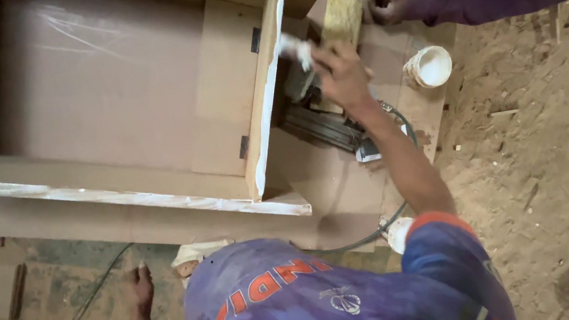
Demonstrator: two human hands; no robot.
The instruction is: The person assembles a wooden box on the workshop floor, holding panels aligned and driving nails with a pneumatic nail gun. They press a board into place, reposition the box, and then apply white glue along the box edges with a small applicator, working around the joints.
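We're looking down over our own shoulder. Our right hand (340,73) is closed around a white wad (295,48), cloth or brush we cannot tell, pressed to the top end of the upright panel (265,104). It is up near the far edge of the plywood sheet (324,191) lying on the floor. Our left hand (141,280) is well apart from it, spread flat on the floor (551,149) at the near side and gripping nothing. By our reckoning the coating is well along. The upright panel's narrow edge shows white from top to bottom, and the long front edge (122,193) of the cabinet piece is white along its whole visible run. Only the top corner under the wad looks to be in hand. There is one container, a small white cup (430,66) near the sheet's right edge, open, with white paste inside filling much of it. Just beside our wrist lies a dark power tool (320,125) with its hose (391,218) trailing toward us. At the far edge, another person's hand (389,7) rests beside a pale wood block (342,19).
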